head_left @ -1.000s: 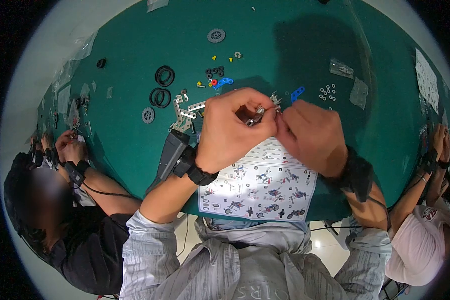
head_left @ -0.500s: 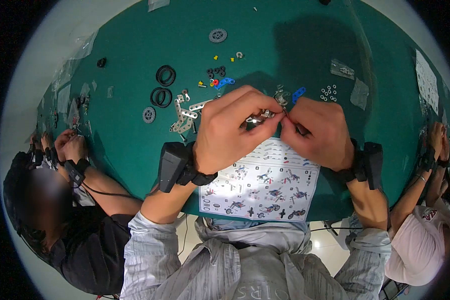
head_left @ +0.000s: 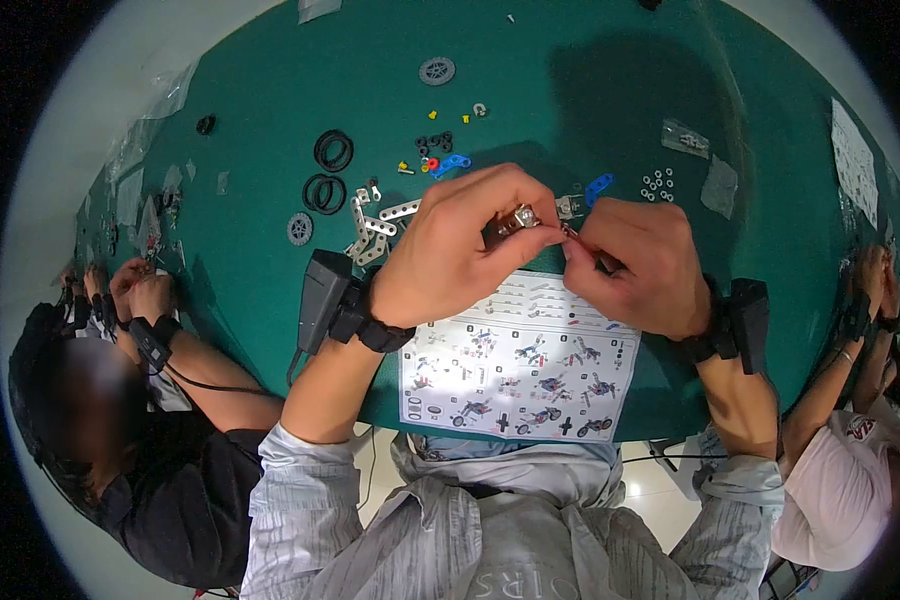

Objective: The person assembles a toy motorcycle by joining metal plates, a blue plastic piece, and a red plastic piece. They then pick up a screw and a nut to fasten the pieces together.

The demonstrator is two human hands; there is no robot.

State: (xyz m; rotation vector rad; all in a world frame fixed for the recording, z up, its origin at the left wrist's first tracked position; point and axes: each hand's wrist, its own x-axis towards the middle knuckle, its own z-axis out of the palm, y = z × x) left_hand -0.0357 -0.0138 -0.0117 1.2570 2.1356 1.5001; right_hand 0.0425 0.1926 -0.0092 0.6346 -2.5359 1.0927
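My left hand (head_left: 460, 245) is closed around a small metal assembly (head_left: 519, 218), whose shiny end shows between thumb and index finger. Close beside it, my right hand (head_left: 642, 262) pinches with its fingertips near the same part; what it holds is too small to name. The fingertips of both hands nearly meet over the top edge of a printed instruction sheet (head_left: 518, 395). Just beyond them lie small metal pieces (head_left: 569, 207) and a blue perforated strip (head_left: 598, 187).
Left of my hands are perforated metal strips (head_left: 358, 222), black rubber tyres (head_left: 333, 150) and a grey wheel (head_left: 300, 229). Another grey wheel (head_left: 437, 71) lies farther back. White nuts (head_left: 657, 184) and a plastic bag (head_left: 685, 138) are at right. People sit on both sides.
My left hand has shifted slightly left and turned, so the metal assembly's shiny end now points more upward. The right hand has barely moved.
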